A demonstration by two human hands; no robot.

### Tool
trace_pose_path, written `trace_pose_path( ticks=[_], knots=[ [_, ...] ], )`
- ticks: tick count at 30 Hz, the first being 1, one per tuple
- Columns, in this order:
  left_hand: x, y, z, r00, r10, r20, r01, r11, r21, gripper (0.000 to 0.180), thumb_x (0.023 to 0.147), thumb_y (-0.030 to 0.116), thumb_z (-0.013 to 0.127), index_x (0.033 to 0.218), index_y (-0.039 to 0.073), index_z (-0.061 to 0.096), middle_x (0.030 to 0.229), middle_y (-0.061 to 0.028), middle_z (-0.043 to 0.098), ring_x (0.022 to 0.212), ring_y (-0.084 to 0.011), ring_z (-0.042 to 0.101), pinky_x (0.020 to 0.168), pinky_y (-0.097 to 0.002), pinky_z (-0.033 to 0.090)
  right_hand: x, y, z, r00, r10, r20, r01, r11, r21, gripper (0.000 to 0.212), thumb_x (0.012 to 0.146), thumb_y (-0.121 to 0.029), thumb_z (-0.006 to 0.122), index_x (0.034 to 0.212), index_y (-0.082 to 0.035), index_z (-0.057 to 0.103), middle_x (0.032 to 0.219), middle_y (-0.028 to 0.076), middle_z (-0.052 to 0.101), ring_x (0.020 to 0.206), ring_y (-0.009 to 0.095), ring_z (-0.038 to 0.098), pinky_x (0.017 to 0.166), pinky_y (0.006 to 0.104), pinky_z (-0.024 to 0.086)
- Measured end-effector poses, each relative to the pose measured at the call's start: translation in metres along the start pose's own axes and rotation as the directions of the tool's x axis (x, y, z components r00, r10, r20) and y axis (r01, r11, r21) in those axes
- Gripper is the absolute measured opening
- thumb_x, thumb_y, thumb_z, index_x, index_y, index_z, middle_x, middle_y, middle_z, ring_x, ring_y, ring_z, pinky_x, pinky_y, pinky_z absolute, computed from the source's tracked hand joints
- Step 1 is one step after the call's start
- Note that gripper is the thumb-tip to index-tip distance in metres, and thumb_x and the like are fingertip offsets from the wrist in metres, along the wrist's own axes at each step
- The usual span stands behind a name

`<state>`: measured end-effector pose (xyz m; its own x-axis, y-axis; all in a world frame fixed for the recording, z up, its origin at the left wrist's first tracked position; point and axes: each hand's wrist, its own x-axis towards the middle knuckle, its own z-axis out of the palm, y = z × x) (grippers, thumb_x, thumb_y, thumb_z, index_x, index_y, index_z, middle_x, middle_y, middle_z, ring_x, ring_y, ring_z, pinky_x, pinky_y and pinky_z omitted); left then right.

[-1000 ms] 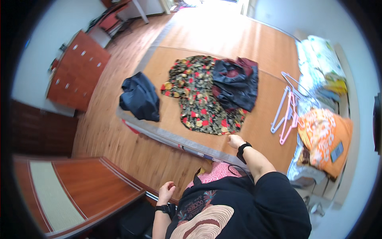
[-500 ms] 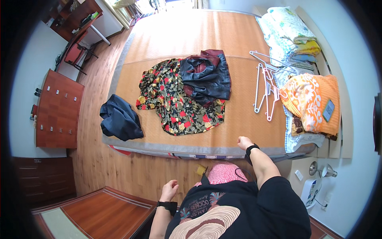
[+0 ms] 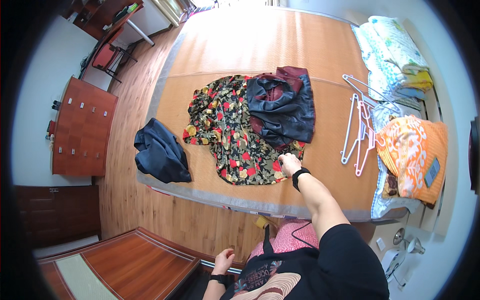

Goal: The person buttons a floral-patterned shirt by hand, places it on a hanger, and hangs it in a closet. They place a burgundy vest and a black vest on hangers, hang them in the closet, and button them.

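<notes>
Right hand, centre of frame: grip narrow, fingers drawn together at the lower right edge of the floral garment. The back of my hand covers the contact, so I cannot tell whether cloth is pinched. Left hand, lower centre: loosely curled, clear of the bed, nothing seen in it; how far it is closed cannot be told.

Condition of items: the floral garment lies mid-frame on the bed, largely spread, not folded. The dark red-lined garment overlaps its right side, bunched and not flattened. The navy garment, at left, is heaped near the bed's edge. The hangers, right of centre, carry nothing. I judge the work at an early stage: spreading mostly done, all three garments left unfinished.
</notes>
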<state>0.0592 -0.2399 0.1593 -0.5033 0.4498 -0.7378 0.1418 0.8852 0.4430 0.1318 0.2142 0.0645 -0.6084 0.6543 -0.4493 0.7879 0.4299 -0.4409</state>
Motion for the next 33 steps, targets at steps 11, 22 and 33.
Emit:
trace_pose_path(
  ticks=[11, 22, 33],
  knots=[
    [-0.032, -0.017, 0.003, 0.966, -0.250, -0.071, 0.223, 0.938, -0.266, 0.023, 0.081, 0.010, 0.062, 0.102, 0.000, 0.061, 0.090, -0.0083, 0.065, 0.083, -0.0144, 0.061, 0.074, -0.0255, 0.049, 0.076, 0.002, 0.029, 0.985, 0.151, 0.079, -0.148, 0.988, -0.048, 0.046, 0.069, -0.005, 0.059, 0.112, -0.021, 0.059, 0.127, 0.010, 0.042, 0.120, 0.030, 0.039, 0.098, 0.0408, 0.037],
    [-0.041, -0.040, 0.000, 0.933, -0.322, -0.157, 0.251, 0.901, -0.354, 0.023, 0.080, 0.013, 0.061, 0.101, 0.002, 0.062, 0.086, -0.0093, 0.066, 0.078, -0.0151, 0.063, 0.071, -0.0266, 0.049, 0.092, -0.003, 0.029, 0.934, 0.355, -0.036, -0.352, 0.933, 0.071, 0.024, 0.070, -0.008, 0.060, 0.093, -0.015, 0.066, 0.125, 0.015, 0.039, 0.119, 0.034, 0.037, 0.096, 0.0416, 0.037],
    [-0.039, -0.061, -0.024, 0.952, -0.239, -0.191, 0.188, 0.949, -0.254, 0.024, 0.079, 0.013, 0.063, 0.101, 0.006, 0.063, 0.085, -0.0099, 0.066, 0.078, -0.0179, 0.064, 0.072, -0.0277, 0.050, 0.107, -0.031, -0.018, 0.888, 0.014, -0.460, 0.127, 0.953, 0.273, 0.008, 0.065, -0.005, 0.053, 0.069, -0.007, 0.059, 0.075, 0.013, 0.061, 0.078, 0.031, 0.059, 0.070, 0.0385, 0.047]
  ],
)
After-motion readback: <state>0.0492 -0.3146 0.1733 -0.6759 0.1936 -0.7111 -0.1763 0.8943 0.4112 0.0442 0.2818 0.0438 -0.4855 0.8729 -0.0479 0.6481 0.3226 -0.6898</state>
